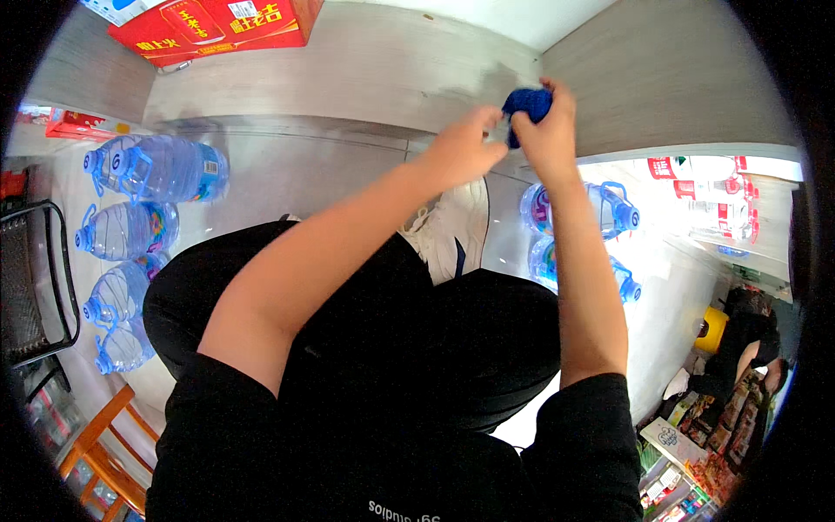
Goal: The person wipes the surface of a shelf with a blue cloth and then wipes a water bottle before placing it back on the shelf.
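A bunched dark blue cloth [531,103] is gripped in my right hand [551,137], the thumb pressed over it and the fingers behind. It is held just above the inner right corner of a pale wood-grain shelf [348,65]. My left hand [465,150] reaches in from the left, slightly smeared by motion. Its thumb and forefinger stand apart close to the cloth's left edge; whether they touch it I cannot tell. Both forearms stretch forward over my bent knees.
Large clear water bottles [165,170] with blue handles stand on the floor at left, and more bottles [600,209] at right. A red carton [217,30] sits on the shelf's far left. A wooden chair [109,452] is at lower left; another person [739,357] is at far right.
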Tool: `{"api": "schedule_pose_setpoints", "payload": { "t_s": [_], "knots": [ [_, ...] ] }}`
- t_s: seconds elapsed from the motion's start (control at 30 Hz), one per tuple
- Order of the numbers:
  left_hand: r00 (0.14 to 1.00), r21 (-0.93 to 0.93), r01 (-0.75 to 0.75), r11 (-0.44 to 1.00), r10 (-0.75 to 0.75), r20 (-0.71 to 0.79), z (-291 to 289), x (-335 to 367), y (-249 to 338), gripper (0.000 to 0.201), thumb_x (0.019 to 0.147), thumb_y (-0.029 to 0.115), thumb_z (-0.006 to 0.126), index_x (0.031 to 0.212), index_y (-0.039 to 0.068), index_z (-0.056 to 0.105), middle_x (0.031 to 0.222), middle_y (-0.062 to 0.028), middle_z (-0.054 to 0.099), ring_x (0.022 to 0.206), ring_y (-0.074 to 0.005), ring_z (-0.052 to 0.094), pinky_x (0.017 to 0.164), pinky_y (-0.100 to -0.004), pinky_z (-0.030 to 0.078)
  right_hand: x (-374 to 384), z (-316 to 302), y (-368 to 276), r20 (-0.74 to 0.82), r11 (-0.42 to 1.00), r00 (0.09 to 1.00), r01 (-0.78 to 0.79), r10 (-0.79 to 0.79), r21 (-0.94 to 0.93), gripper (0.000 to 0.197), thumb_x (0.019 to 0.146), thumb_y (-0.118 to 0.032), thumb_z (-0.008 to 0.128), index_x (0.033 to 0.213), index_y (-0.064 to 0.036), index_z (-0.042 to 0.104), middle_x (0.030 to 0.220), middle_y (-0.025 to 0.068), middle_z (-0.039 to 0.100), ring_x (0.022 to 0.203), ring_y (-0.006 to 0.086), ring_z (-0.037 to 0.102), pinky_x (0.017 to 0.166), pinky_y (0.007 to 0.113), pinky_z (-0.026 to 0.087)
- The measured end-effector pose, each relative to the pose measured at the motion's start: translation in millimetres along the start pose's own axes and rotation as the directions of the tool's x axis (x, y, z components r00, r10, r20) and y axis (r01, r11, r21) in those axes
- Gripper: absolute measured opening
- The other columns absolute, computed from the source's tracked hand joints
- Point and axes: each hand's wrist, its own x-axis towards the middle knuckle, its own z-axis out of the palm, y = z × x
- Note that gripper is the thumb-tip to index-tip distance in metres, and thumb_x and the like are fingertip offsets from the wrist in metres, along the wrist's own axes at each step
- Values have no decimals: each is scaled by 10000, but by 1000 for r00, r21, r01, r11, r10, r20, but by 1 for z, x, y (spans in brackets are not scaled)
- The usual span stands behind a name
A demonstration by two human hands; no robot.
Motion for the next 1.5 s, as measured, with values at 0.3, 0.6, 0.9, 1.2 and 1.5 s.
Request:
{"api": "schedule_pose_setpoints", "payload": {
  "t_s": [0.3, 0.6, 0.9, 1.2, 1.5],
  "knots": [
    [860, 542, -419, 729, 511, -23, 1, 34, -13, 520, 861, 291, 549, 1272, -15, 454, 1325, -202, 466, 1261, -360, 401, 1054, -448, 305, 7, 53, 59, 137, 1000, 991, 11, -8, -23, 544, 837, -290, 590, 1296, -30, 459, 1321, 211, 468, 1239, 336, 429, 1015, 405, 359],
    [843, 654, -476, 588, 516, 150, 17, 85, -33, 488, 851, 353, 495, 1165, -17, 553, 1278, -228, 488, 1247, -330, 424, 1028, -432, 355, 9, 111, 98, 62, 858, 995, 99, -78, -504, 537, 927, -372, 419, 1385, -95, 379, 1420, 135, 390, 1321, 312, 339, 1076, 477, 254],
    [904, 881, -378, 284, 317, 286, -134, 93, -30, 538, 841, 347, 469, 1218, -34, 512, 1280, -229, 507, 1223, -359, 451, 1050, -419, 346, 53, 238, -11, 195, 800, 954, 296, -227, -522, 538, 930, -364, 395, 1395, -95, 369, 1439, 127, 372, 1342, 314, 310, 1099, 476, 215],
    [973, 949, -202, 241, 162, 165, -200, 2, -25, 674, 860, 367, 475, 1343, -86, 349, 1405, -287, 336, 1324, -422, 292, 1117, -426, 227, 9, 262, -110, 315, 850, 896, 413, -314, -327, 514, 935, -315, 408, 1383, -66, 370, 1441, 152, 354, 1343, 299, 308, 1109, 443, 211],
    [947, 901, -235, 366, 297, 126, -70, 20, -22, 647, 838, 378, 493, 1265, -105, 442, 1351, -309, 397, 1291, -428, 348, 1101, -474, 232, -5, 150, -26, 475, 839, 810, 493, -344, -232, 530, 919, -304, 458, 1383, -68, 359, 1448, 160, 341, 1345, 314, 304, 1105, 431, 235]
  ]
}}
